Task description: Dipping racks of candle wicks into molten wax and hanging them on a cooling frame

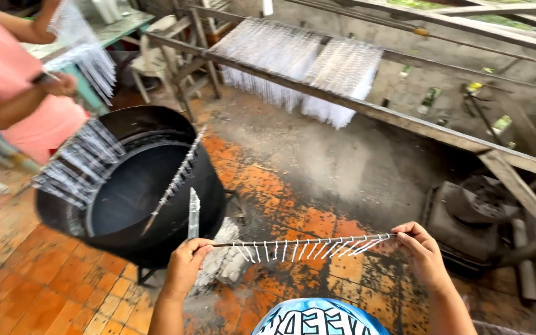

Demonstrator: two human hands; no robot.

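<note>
I hold a thin stick (299, 242) level in front of me, with a row of short white candles hanging from it. My left hand (187, 263) grips its left end and also holds a flat knife-like blade (193, 214) pointing up. My right hand (423, 251) pinches the stick's right end. Just left of my left hand stands a large black round vat (203, 170) with dark liquid inside. Another stick of white pieces (178, 177) leans across its rim.
A person in a pink top (7, 80) stands at the left, holding racks of white candles (79, 164) over the vat. Long wooden rails (404, 118) at the back carry more hanging candles (305, 68). A dark metal object (473, 217) lies at the right on the orange tiled floor (51, 285).
</note>
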